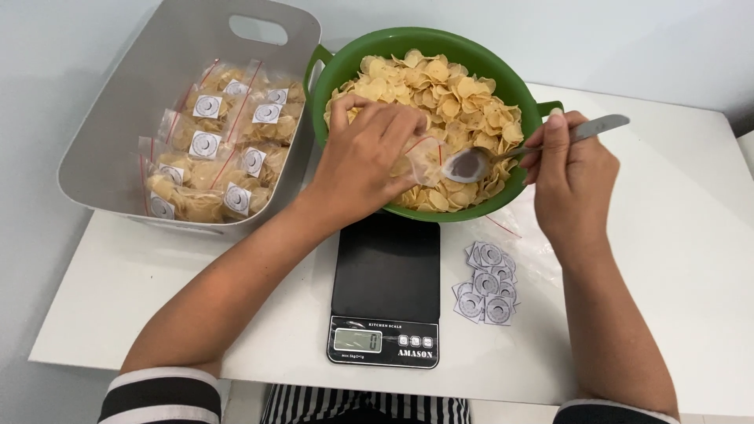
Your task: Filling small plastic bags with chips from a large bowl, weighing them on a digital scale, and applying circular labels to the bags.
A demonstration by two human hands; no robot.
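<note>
Mid-frame, my left hand (365, 157) pinches open a small clear plastic bag (424, 161) over the green round bowl of pale chips (440, 94). My right hand (573, 169), closed on a metal spoon (479, 162), feeds the bag; filling it calls for careful tipping.

A black digital kitchen scale (385, 290) sat on the white table (675, 259), beside round-printed paper labels (487, 283) and a grey basket (133, 102) of filled packets (224, 149).

A small clear plastic bag (424, 159) (red strip at its mouth) is held open and tilted over the chips; a metal spoon (503, 154) lies nearly level, its bowl at the bag's mouth. Both hover above the green bowl's near rim.
</note>
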